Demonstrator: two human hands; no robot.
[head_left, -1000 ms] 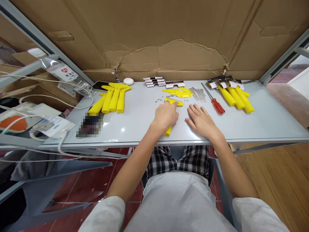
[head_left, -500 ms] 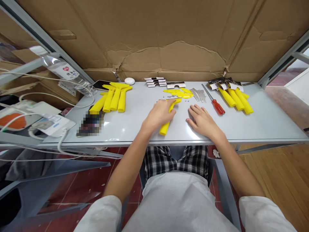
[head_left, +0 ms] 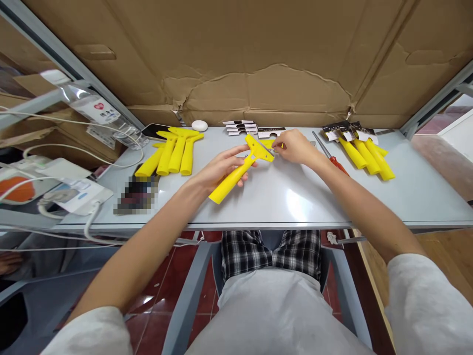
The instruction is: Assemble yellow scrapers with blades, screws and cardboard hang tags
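A yellow scraper (head_left: 229, 181) is in my left hand (head_left: 218, 168), raised above the table and tilted, with its wide head up and to the right. A thin metal edge shows along that head. My right hand (head_left: 295, 147) is just right of the head, low over the small parts, thumb and fingertips pinched together. Whatever they pinch is too small to make out. Yellow flat pieces (head_left: 266, 143) lie behind the scraper head, partly covered by it and by my right hand. The small metal bits there are mostly hidden.
Several yellow handles (head_left: 179, 152) lie at left; several carded scrapers (head_left: 365, 153) lie at right. A red screwdriver (head_left: 338, 165) is beside my right forearm. Folded cards (head_left: 239, 128) sit at the back. A bottle (head_left: 98, 109), cables and a power strip (head_left: 70, 190) crowd the left edge.
My left hand has lifted the scraper off the table and turned it, head up. My right hand has gone from lying flat on the table to a pinch near the small parts.
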